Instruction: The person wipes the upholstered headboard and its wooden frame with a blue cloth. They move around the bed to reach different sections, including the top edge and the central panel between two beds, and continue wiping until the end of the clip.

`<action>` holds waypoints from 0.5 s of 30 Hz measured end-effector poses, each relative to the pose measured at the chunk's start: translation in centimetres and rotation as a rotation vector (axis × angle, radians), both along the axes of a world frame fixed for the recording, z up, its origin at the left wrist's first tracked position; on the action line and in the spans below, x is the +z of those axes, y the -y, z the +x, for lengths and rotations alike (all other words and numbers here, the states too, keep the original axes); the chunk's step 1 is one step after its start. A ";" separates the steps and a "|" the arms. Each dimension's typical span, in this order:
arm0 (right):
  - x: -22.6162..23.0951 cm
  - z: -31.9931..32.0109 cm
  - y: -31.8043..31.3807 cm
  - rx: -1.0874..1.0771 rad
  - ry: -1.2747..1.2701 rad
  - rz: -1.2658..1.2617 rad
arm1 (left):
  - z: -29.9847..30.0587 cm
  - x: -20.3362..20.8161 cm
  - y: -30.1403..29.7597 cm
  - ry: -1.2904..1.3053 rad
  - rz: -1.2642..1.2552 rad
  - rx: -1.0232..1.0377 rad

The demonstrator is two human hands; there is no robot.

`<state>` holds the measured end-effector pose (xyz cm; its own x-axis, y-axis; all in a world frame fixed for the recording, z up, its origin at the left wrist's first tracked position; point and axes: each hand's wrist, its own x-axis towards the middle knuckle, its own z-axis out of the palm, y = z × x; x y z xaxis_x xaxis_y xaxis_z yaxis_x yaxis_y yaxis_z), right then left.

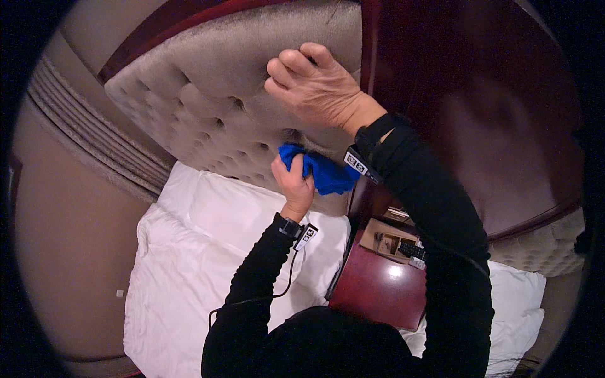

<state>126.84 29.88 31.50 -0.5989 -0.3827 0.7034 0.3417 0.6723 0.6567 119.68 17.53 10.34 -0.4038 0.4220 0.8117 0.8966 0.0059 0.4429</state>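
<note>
My left hand (pixel 295 184) is closed on a bunched blue cloth (pixel 329 174), held up by the lower part of a grey tufted headboard (pixel 208 82). Part of the cloth spreads out to the right of the fingers. Higher up, my right hand (pixel 312 85) is in front of the headboard's upper right area with its fingers curled in. Its palm faces away, so whatever it may hold is hidden. Whether its knuckles touch the padding, I cannot tell.
A white-covered bed with a pillow (pixel 236 205) lies below the headboard. Dark red glossy wall panelling (pixel 479 126) stands to the right. Below it, a red nightstand (pixel 378 283) carries a brown organiser tray (pixel 377 234) with small items. A gathered curtain (pixel 82 120) hangs at left.
</note>
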 end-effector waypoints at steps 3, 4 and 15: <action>0.0 -0.3 -0.2 0.014 -0.039 0.029 | -0.7 3.3 -0.1 -0.002 0.200 -0.038; -0.1 -0.3 -0.2 0.004 -0.044 0.042 | -1.0 4.6 -0.2 0.025 0.269 -0.041; 0.3 -0.4 0.0 0.059 -0.068 0.060 | -0.4 -6.4 -0.1 -0.063 -0.010 -0.048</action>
<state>126.43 29.91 31.80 -0.5258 -0.4587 0.7163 0.3481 0.6523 0.6733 119.29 17.63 3.97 -0.3310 0.4475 0.8308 0.9222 -0.0333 0.3853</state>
